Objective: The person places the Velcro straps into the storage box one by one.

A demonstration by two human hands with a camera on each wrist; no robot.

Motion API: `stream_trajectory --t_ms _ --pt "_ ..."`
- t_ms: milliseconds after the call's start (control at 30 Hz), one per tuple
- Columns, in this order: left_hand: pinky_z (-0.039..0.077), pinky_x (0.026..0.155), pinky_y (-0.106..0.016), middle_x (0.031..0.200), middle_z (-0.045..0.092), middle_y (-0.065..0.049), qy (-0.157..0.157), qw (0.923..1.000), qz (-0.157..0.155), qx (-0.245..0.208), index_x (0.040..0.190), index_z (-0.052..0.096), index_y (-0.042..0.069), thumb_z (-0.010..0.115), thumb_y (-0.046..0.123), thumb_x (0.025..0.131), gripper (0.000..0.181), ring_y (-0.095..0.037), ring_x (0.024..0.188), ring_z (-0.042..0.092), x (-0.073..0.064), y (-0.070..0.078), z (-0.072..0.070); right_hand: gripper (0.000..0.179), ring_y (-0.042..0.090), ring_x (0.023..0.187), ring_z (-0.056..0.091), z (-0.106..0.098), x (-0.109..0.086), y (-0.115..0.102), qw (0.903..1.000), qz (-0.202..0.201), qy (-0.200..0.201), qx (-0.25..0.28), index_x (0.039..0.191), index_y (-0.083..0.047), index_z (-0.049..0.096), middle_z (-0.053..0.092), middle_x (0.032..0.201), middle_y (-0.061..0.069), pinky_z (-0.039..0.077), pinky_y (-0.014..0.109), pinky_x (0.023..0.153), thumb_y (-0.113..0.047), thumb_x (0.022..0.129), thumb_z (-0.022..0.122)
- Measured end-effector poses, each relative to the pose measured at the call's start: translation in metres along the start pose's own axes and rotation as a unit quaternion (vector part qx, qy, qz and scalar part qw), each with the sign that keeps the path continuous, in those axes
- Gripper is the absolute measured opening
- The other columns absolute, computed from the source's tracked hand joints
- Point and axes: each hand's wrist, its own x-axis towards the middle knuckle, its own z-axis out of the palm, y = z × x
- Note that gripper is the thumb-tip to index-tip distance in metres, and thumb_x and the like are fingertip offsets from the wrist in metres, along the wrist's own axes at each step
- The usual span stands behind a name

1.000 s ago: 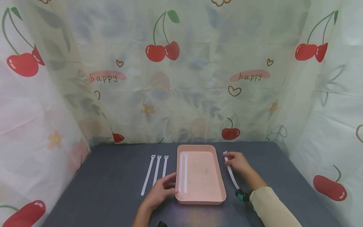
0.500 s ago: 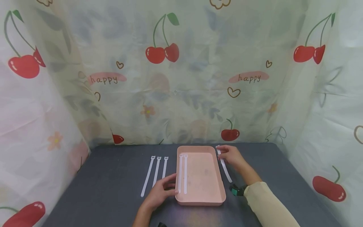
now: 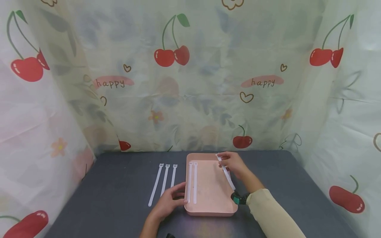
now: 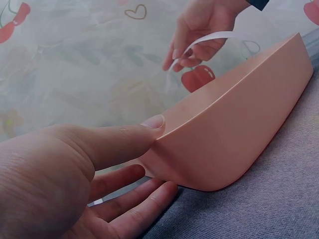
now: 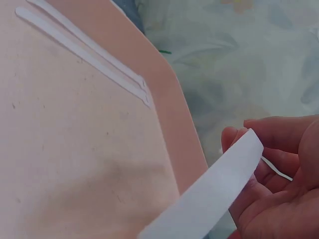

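A pink rectangular tray [image 3: 211, 211] stands on the table. Two white cable straps [image 3: 195, 185] with slotted heads lie side by side along its left wall. At the tray's near left corner is my left hand [image 3: 166, 202]; its thumb [image 4: 122, 144] lies on the rim, and its fingers are against the outside. Over the tray's right side, my right hand [image 3: 234, 165] pinches another white cable strap [image 3: 228, 178] near its head. That strap's free end slants down toward me. Seen by the right wrist camera, the held strap [image 5: 209, 186] hangs across the tray's edge.
Left of the tray, three more white straps [image 3: 155, 186] lie on the dark table [image 3: 119, 191]; my left hand covers the lower ends of some. A patterned curtain [image 3: 202, 109] closes off the back and sides. A black and green device [image 3: 236, 199] is at my right wrist.
My right hand has moved left with the strap, from the table beside the tray to above the tray's right side. The left hand and the tray have stayed put.
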Motion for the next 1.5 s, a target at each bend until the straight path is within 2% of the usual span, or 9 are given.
stream_trajectory --t_ms 133,233,400,533,733,867,1100,1333,1500 --pt "0.051 0.084 -0.028 0.13 0.054 -0.026 0.002 1.0 0.003 0.008 0.142 0.045 -0.004 0.073 0.001 0.082 0.067 -0.037 0.111 0.059 0.0 -0.001 0.0 0.035 0.028 0.085 0.068 0.012 0.002 0.002 0.9996 0.015 0.001 0.024 0.125 0.006 0.06 0.06 0.112 0.026 0.055 0.04 0.072 0.004 0.091 0.061" --pt "0.051 0.085 -0.028 0.13 0.055 -0.026 0.003 0.9999 0.005 0.012 0.142 0.045 -0.004 0.074 0.002 0.082 0.067 -0.037 0.111 0.059 0.0 -0.002 -0.001 0.034 0.031 0.086 0.068 0.023 0.003 0.002 0.999 0.023 0.007 0.038 0.125 0.005 0.061 0.061 0.112 0.025 0.055 0.043 0.075 0.004 0.091 0.061" --pt "0.051 0.085 -0.027 0.129 0.056 -0.024 0.004 0.9999 -0.003 0.015 0.142 0.046 -0.002 0.074 0.003 0.082 0.066 -0.035 0.111 0.06 0.0 -0.002 -0.001 0.032 0.024 0.076 0.067 0.038 0.005 0.007 0.9993 0.018 0.018 0.029 0.121 0.006 0.063 0.062 0.099 0.018 0.056 0.037 0.066 0.005 0.089 0.062" --pt "0.051 0.085 -0.028 0.129 0.056 -0.024 0.003 0.9998 0.0 0.017 0.142 0.046 -0.002 0.074 0.003 0.083 0.066 -0.035 0.111 0.06 0.0 -0.002 -0.001 0.032 0.02 0.069 0.064 0.046 0.007 0.016 0.9991 0.015 0.013 0.036 0.121 0.011 0.06 0.062 0.095 0.02 0.053 0.033 0.06 0.008 0.089 0.06" --pt "0.051 0.084 -0.027 0.13 0.056 -0.023 0.005 0.9997 -0.008 0.021 0.142 0.046 -0.001 0.074 0.003 0.082 0.066 -0.034 0.111 0.06 0.001 -0.002 -0.001 0.033 0.019 0.063 0.06 0.057 0.01 0.028 0.9963 0.043 0.018 0.072 0.119 0.013 0.06 0.06 0.082 0.011 0.046 0.03 0.053 0.008 0.087 0.058" --pt "0.051 0.085 -0.029 0.13 0.056 -0.022 0.007 0.9996 -0.012 0.025 0.142 0.047 0.0 0.074 0.004 0.083 0.066 -0.033 0.111 0.06 0.001 -0.001 -0.001 0.03 0.019 0.061 0.06 0.062 0.01 0.034 0.9945 0.059 0.039 0.078 0.114 0.011 0.063 0.063 0.079 0.011 0.046 0.029 0.052 0.007 0.085 0.06" --pt "0.051 0.084 -0.027 0.132 0.055 -0.022 0.006 0.9996 -0.01 0.026 0.142 0.047 0.0 0.074 0.002 0.082 0.066 -0.034 0.111 0.06 0.0 -0.002 -0.002 0.024 0.017 0.06 0.061 0.069 0.01 0.039 0.9933 0.08 0.063 0.055 0.109 0.005 0.069 0.064 0.092 0.014 0.046 0.026 0.05 0.002 0.086 0.064" --pt "0.052 0.085 -0.029 0.132 0.055 -0.021 0.007 0.9996 -0.01 0.026 0.142 0.048 0.001 0.075 0.002 0.082 0.066 -0.033 0.11 0.061 0.001 -0.001 -0.001 0.026 0.016 0.061 0.06 0.069 0.012 0.042 0.9943 0.099 0.034 0.022 0.112 0.005 0.067 0.065 0.093 0.012 0.052 0.029 0.053 0.003 0.086 0.063" --pt "0.052 0.085 -0.029 0.133 0.055 -0.021 0.008 0.9996 -0.011 0.024 0.142 0.048 0.002 0.074 0.002 0.082 0.066 -0.032 0.111 0.06 0.0 -0.001 -0.002 0.029 0.018 0.064 0.06 0.069 0.011 0.042 0.9949 0.092 0.027 -0.029 0.114 0.001 0.069 0.064 0.097 0.012 0.053 0.029 0.055 0.004 0.085 0.064"
